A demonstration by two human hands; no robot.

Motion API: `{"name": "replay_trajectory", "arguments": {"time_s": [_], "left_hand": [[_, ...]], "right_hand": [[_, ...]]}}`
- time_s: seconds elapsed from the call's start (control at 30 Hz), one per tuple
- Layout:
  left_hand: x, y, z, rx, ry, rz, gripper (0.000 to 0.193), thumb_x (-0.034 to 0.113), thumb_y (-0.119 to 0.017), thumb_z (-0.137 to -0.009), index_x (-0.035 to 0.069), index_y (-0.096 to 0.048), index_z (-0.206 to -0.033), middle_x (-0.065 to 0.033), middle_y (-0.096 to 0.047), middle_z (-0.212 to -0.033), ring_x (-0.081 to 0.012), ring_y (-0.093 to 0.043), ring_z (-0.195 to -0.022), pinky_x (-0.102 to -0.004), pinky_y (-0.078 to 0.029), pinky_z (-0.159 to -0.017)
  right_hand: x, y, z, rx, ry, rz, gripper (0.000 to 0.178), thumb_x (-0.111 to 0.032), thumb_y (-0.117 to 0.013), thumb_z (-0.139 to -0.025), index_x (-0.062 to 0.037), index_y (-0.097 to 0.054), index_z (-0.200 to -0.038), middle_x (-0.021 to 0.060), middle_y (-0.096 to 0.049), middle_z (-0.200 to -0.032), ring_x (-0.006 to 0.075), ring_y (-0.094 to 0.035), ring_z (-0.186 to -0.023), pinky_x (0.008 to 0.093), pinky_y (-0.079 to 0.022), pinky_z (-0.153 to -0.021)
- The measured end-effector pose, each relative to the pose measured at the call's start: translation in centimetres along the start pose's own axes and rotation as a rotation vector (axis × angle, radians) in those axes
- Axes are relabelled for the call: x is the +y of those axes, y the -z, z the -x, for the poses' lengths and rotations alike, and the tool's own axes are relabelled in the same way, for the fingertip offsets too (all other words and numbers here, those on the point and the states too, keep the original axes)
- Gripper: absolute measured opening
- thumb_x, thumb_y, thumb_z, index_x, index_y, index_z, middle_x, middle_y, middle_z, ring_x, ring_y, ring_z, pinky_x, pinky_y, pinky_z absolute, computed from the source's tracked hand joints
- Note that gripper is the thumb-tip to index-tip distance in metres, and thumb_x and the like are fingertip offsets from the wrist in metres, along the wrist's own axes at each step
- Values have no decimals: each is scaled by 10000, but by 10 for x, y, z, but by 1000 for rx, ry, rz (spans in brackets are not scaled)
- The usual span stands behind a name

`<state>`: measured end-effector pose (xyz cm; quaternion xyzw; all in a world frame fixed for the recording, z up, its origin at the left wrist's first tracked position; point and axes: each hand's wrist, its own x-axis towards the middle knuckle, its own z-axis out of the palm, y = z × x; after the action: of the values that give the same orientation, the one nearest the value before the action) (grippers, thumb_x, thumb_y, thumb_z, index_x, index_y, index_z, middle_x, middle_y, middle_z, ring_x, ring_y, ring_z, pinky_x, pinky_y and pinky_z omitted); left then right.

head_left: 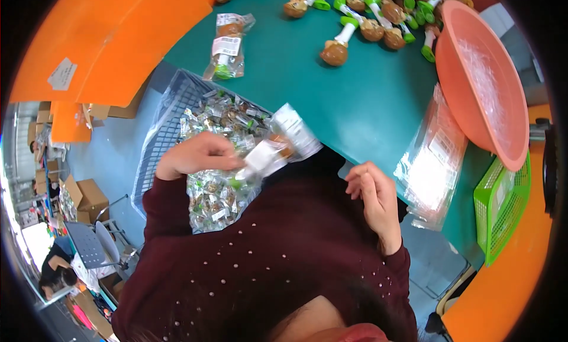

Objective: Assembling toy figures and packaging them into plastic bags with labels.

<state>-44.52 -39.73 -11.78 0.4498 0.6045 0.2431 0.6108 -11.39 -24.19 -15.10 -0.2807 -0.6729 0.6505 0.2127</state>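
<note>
My left hand (204, 154) is closed, thumb and fingertips at the end of a clear bag. Inside that bagged toy (283, 142) a brown part and a white label show, blurred by motion. It is above a blue basket (155, 155) piled with similar bagged toys (216, 194). My right hand (376, 200) is in front of the table's near edge, fingers loosely bent and apart, with nothing visible in it. Nearest to it lies a stack of flat clear bags (435, 155) with labels. Another bagged toy (228, 46) rests alone at the far left of the table.
On the green table (284, 64) lie several unbagged toys (335, 52) with brown heads, white stems and green ends. A tilted pink basin (458, 58) with clear plastic stands at the right, above a green basket (503, 212). Orange surfaces (118, 34) flank the table. Cartons (92, 197) and a chair (97, 244) stand left.
</note>
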Motion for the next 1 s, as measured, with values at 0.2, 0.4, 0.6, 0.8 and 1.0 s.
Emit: {"name": "replay_trajectory", "arguments": {"time_s": [0.2, 0.4, 0.6, 0.8, 1.0], "left_hand": [[-104, 36, 21, 144, 589, -546, 368, 374, -604, -919, 44, -702, -790, -84, -686, -730, -169, -653, -701, -329, -512, -689], [-56, 7, -55, 537, 332, -848, 444, 418, -551, -937, 15, -713, -841, -123, -708, -783, -293, -689, -754, -406, -525, -685], [83, -14, -124, 584, -558, -359, 220, 250, -696, -860, 32, -669, -874, -83, -677, -826, -193, -636, -696, -299, -491, -647], [105, -14, -253, 956, -442, -732, 449, 299, -728, -808, 94, -593, -1184, -136, -658, -1030, -324, -614, -975, -432, -504, -799], [114, -51, -273, 651, -598, -713, 537, 101, -693, -759, 98, -554, -1278, -138, -646, -1114, -334, -594, -1020, -416, -485, -875]], "right_hand": [[-7, -3, -5, -19, -47, 83, 301, -204, -428, -1028, 11, -604, -910, 44, -610, -728, 101, -578, -640, 230, -444, -593], [-13, 2, -14, 1, 22, 219, 183, -78, -512, -964, 23, -605, -843, 55, -616, -705, 107, -590, -632, 237, -462, -582], [-6, 26, -13, 204, 97, 236, 154, -39, -563, -924, 27, -605, -792, 62, -622, -703, 106, -587, -604, 231, -462, -567], [-7, 53, -15, 227, 277, 478, 65, 10, -633, -822, -4, -615, -761, 73, -622, -687, 182, -593, -590, 271, -454, -568], [17, 162, 16, 593, 251, 1129, 242, -38, -731, -718, -19, -648, -944, 139, -632, -1019, 308, -577, -956, 372, -453, -837]]}}
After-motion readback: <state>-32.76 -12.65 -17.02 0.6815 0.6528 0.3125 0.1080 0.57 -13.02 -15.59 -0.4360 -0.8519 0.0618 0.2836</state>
